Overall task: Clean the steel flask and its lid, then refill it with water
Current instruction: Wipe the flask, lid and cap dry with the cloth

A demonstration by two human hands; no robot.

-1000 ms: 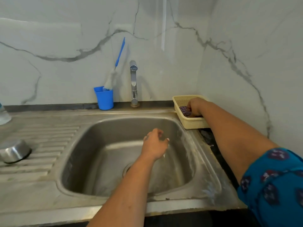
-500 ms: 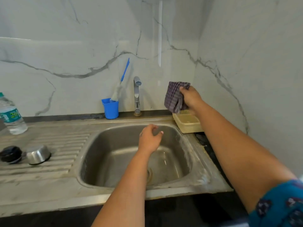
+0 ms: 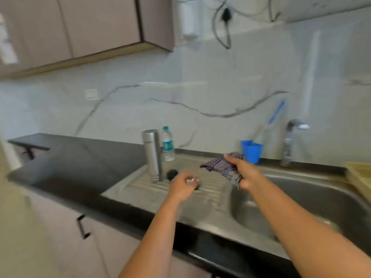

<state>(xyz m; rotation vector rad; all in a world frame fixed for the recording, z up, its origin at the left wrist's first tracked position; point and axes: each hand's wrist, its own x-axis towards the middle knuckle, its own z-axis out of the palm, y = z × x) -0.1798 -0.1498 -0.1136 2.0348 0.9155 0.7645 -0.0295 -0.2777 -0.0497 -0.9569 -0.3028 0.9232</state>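
Dark surface (image 3: 84,157) runs along the marble wall, steel sink (image 3: 301,199) with ribbed drainboard (image 3: 140,189) set into it. Steel flask (image 3: 152,155) stands upright at the drainboard's far left edge, open top, well clear of both hands. Plastic water bottle (image 3: 167,144) just behind it by the wall. Tap (image 3: 289,143) behind the basin, blue cup (image 3: 252,151) left of it holding a blue-handled brush (image 3: 276,113); yellow basket (image 3: 359,177) at the far right edge. Right hand (image 3: 244,173) over the drainboard near the basin rim, fingers curled round a checked cloth (image 3: 222,168), pinching it. Left hand (image 3: 183,187) hovers low over the drainboard right of the flask, fingers loosely curled, holding nothing I can see. Black lid (image 3: 172,173) lies on the drainboard between flask and left hand. Frame is motion-blurred; small detail unclear.
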